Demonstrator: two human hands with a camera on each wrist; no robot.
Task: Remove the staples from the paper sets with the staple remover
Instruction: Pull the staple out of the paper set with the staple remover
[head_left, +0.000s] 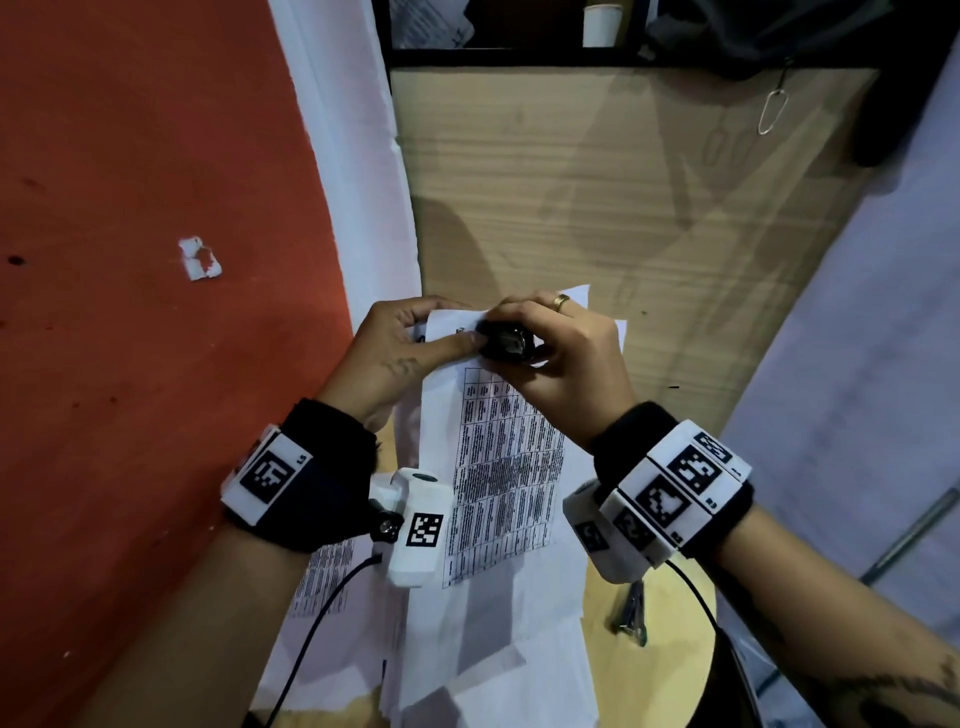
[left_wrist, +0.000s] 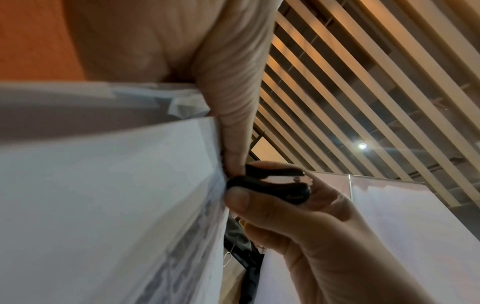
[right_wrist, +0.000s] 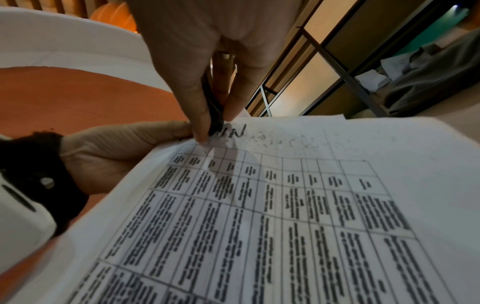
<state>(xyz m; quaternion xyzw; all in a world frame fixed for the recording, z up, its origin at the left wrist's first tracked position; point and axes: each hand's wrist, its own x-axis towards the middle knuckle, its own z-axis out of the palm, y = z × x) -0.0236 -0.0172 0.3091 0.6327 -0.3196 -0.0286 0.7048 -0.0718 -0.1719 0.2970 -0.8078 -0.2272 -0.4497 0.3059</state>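
A stapled paper set (head_left: 498, 457) printed with a table is held up above the table. My left hand (head_left: 410, 343) pinches its top left corner, thumb on the printed side. My right hand (head_left: 550, 343) squeezes a black staple remover (head_left: 506, 340) whose tips bite the same corner next to the left thumb. In the left wrist view the staple remover (left_wrist: 272, 185) presses against the paper edge (left_wrist: 215, 185). In the right wrist view the remover's tip (right_wrist: 215, 121) meets the paper set (right_wrist: 285, 205) beside handwritten letters. The staple itself is hidden.
More loose printed sheets (head_left: 467, 649) lie on the round wooden table (head_left: 670, 654) below. A metal tool (head_left: 631, 616) rests on the table at the right. A wooden panel (head_left: 597, 208) stands ahead; an orange wall (head_left: 130, 260) is left.
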